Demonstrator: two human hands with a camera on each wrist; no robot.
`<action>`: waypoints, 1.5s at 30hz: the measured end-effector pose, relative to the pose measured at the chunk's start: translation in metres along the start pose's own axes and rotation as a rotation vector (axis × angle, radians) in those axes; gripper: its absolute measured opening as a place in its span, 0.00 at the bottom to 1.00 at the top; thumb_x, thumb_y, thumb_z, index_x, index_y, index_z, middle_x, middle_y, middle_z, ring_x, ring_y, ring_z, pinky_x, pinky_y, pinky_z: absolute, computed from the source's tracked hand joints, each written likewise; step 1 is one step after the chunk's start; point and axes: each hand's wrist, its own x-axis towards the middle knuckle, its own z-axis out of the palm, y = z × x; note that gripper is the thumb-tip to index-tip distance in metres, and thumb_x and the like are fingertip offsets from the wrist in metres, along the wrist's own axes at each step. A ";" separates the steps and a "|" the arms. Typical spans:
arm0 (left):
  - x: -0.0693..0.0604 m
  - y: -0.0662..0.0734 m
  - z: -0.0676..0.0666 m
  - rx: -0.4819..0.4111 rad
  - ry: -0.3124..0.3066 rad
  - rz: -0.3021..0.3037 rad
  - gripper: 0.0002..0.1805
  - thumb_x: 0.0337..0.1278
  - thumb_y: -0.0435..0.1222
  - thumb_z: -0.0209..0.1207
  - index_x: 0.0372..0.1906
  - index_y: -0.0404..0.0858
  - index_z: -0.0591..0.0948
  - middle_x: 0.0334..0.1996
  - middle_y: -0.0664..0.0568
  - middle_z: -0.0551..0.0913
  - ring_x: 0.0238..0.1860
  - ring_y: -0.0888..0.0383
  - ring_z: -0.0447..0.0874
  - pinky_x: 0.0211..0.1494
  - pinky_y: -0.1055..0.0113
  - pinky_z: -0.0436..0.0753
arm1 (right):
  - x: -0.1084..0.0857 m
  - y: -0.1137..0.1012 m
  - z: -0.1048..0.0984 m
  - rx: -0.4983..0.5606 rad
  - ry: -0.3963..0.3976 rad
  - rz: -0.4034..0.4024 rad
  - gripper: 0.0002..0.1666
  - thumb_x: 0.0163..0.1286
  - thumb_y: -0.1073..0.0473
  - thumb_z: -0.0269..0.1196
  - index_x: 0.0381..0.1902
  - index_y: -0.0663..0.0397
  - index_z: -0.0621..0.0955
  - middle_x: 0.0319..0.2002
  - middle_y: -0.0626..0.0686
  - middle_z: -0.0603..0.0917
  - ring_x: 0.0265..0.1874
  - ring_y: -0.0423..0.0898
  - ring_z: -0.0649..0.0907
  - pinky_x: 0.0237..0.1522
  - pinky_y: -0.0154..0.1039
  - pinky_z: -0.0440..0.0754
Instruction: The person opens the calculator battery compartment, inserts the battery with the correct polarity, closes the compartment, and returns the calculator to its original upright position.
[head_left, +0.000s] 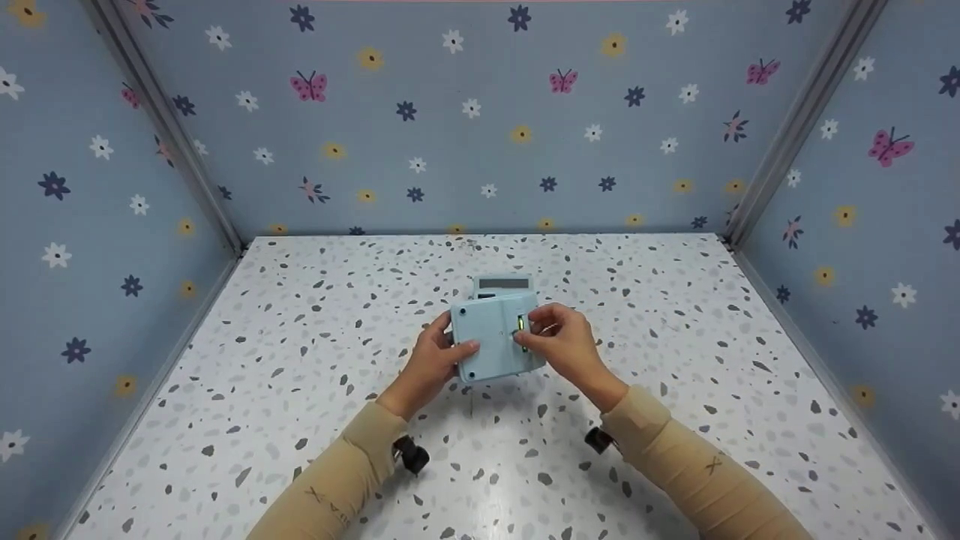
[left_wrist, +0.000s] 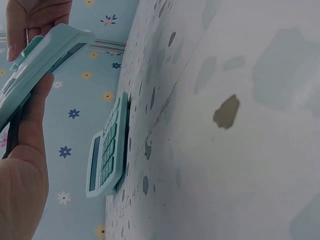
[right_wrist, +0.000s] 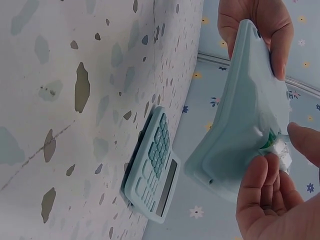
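A light blue calculator [head_left: 491,337] is held up off the table with its back toward the head camera. My left hand [head_left: 435,354] grips its left side, the thumb lying on the back and the fingers underneath. At the other end, a narrow battery slot shows a green and yellow battery [head_left: 523,324]. My right hand [head_left: 564,341] is at this slot, with thumb and fingers pinching a small light blue battery cover [left_wrist: 29,49] that stands up from the back. Beside it in the right wrist view is something silvery [right_wrist: 281,152], partly hidden by the fingers.
A second light blue calculator [right_wrist: 155,165] lies keys up on the speckled white table [head_left: 337,420], just beyond the held one. Flowered blue panels [head_left: 480,112] wall the table at the back and both sides. Black wrist-worn devices [head_left: 411,454] hang below the sleeves.
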 end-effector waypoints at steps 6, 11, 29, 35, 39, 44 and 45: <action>0.002 -0.002 -0.001 0.002 0.007 -0.008 0.43 0.75 0.32 0.65 0.87 0.44 0.59 0.76 0.35 0.75 0.71 0.41 0.81 0.66 0.45 0.89 | 0.002 0.000 0.002 -0.019 -0.001 0.004 0.17 0.63 0.65 0.80 0.45 0.59 0.85 0.38 0.55 0.85 0.36 0.45 0.83 0.37 0.34 0.86; 0.003 -0.003 -0.001 -0.005 0.005 -0.009 0.43 0.75 0.31 0.65 0.87 0.44 0.58 0.76 0.34 0.74 0.71 0.40 0.81 0.67 0.45 0.88 | 0.002 0.001 0.003 -0.025 0.002 -0.020 0.17 0.62 0.66 0.80 0.45 0.58 0.84 0.36 0.53 0.83 0.34 0.45 0.82 0.35 0.34 0.85; 0.001 -0.002 -0.002 -0.011 0.005 0.002 0.44 0.74 0.31 0.65 0.87 0.42 0.59 0.73 0.32 0.76 0.65 0.44 0.85 0.62 0.49 0.91 | 0.005 0.004 -0.004 -0.049 -0.017 0.030 0.20 0.64 0.64 0.80 0.52 0.60 0.86 0.40 0.55 0.85 0.37 0.46 0.83 0.37 0.34 0.85; 0.001 -0.002 -0.004 -0.021 -0.009 0.004 0.43 0.74 0.31 0.65 0.87 0.43 0.59 0.74 0.33 0.76 0.65 0.45 0.85 0.62 0.50 0.91 | 0.007 0.008 -0.008 -0.084 -0.030 0.097 0.33 0.64 0.56 0.81 0.63 0.60 0.81 0.49 0.58 0.83 0.46 0.51 0.83 0.43 0.38 0.85; 0.000 -0.003 -0.005 -0.028 -0.016 0.010 0.43 0.74 0.30 0.65 0.86 0.42 0.59 0.73 0.32 0.76 0.64 0.46 0.86 0.62 0.51 0.91 | 0.009 0.011 -0.009 -0.059 -0.065 0.137 0.40 0.65 0.53 0.81 0.69 0.61 0.78 0.54 0.60 0.84 0.52 0.54 0.85 0.50 0.43 0.89; 0.001 -0.004 -0.006 -0.041 -0.027 0.013 0.43 0.74 0.30 0.64 0.87 0.42 0.58 0.74 0.32 0.75 0.66 0.45 0.86 0.64 0.50 0.90 | 0.011 0.014 -0.010 -0.025 -0.105 0.152 0.39 0.66 0.54 0.80 0.70 0.62 0.80 0.54 0.60 0.86 0.52 0.53 0.87 0.51 0.43 0.90; 0.001 -0.005 -0.006 -0.042 -0.028 0.013 0.43 0.74 0.30 0.64 0.87 0.42 0.58 0.75 0.32 0.75 0.66 0.44 0.85 0.64 0.50 0.90 | 0.011 0.014 -0.010 -0.025 -0.108 0.151 0.38 0.66 0.54 0.80 0.69 0.62 0.80 0.53 0.60 0.86 0.51 0.53 0.87 0.50 0.42 0.90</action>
